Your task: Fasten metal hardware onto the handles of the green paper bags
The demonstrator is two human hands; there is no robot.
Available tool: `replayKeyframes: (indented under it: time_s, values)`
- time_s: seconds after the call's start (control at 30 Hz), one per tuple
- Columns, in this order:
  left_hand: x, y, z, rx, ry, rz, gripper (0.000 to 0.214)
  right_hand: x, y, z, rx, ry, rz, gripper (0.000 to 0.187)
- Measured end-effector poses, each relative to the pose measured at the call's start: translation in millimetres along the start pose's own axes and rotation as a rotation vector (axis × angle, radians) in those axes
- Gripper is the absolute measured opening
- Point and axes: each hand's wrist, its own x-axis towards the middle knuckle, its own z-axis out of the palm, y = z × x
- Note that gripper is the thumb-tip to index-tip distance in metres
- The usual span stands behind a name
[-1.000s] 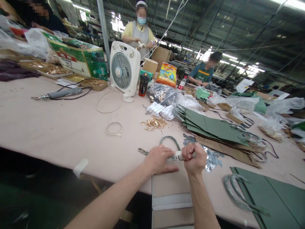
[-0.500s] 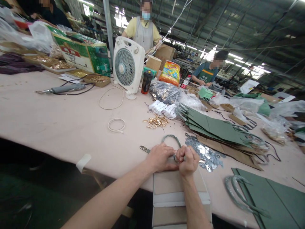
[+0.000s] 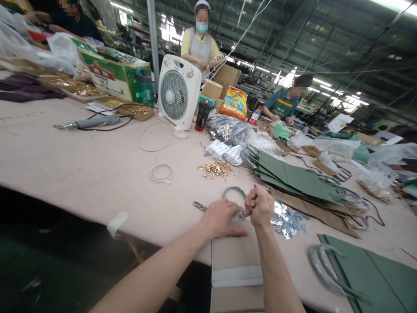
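Cord handle [image 3: 233, 191] — a grey-green loop with a metal clip [image 3: 199, 206] at one end — sits just above the bench [image 3: 81, 148] edge, its middle arching free beyond the hands. The right grip [image 3: 259, 206] is a tight fist on the handle's pale end; the left grip [image 3: 221, 218] lies over the shank beside it, though whether it is clamping I cannot tell. The main risk is a slip under hard squeezing — the fist could jump into the loose silver tabs [image 3: 288, 219] just to the right and scatter them.
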Motion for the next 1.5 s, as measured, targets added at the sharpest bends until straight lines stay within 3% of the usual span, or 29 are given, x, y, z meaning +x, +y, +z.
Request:
replayKeyframes:
  time_s: [0.13,0.4,0.63,0.8,0.97,1.1,1.17,1.27,1.3,1.4,1.5]
  values:
    - [1,1,0.6,-0.016,-0.012,-0.031,0.056,3,9,8,-0.105,-0.075,0.076,0.041]
    - [0,0,4.1,-0.042,0.039,-0.009,0.051,-15,8,0,-0.08,-0.106,0.021,0.04]
    - [0,0,3.8,-0.026,0.048,0.014,0.056,-19,-16,-1,0.142,-0.111,-0.187,0.038]
    - [-1,2,3.0,-0.029,0.074,0.014,0.041,-28,-2,2,-0.011,-0.177,-0.058,0.04]
    - [-2,3,4.1,-0.014,0.062,0.028,0.044,-33,-4,2,0.05,-0.112,-0.174,0.041]
    - [0,5,6.5,-0.039,0.063,0.003,0.038,-35,2,3,-0.02,-0.111,-0.095,0.044]
    - [0,1,3.8,-0.088,0.034,0.019,0.051,-35,-1,-1,0.063,-0.045,-0.065,0.042]
    - [-3,-14,-9.1,-0.233,-0.047,0.074,0.081,-38,-21,-17,0.283,0.156,-0.1,0.035]
    - [-6,-20,-15.3,-0.291,-0.054,0.065,0.082,-40,-29,-25,0.332,0.218,-0.115,0.033]
    - [-18,-36,-34.5,-0.413,0.003,-0.062,0.058,-50,-51,-46,0.368,0.363,-0.12,0.028]
    - [-31,-43,-45.4,-0.447,0.056,-0.17,0.047,-60,-61,-51,0.403,0.461,-0.086,0.027]
